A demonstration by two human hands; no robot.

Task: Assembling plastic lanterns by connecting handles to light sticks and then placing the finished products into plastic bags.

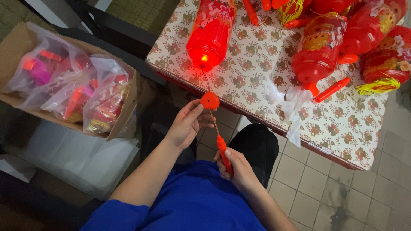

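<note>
1. A floral-patterned tablecloth (257, 81) covers the table, where at least four more red plastic lanterns (319, 47) lie crowded; a cardboard box (124, 115) of bagged lanterns sits at the left.
2. The lit red cylindrical lantern (212, 32) lies at the table edge, glowing end toward the person, its thin wire running down.
3. The left hand (185, 124) pinches the orange cap (209, 101); the right hand (239, 169) grips the orange stick handle (224, 154). Hands apart.
</note>
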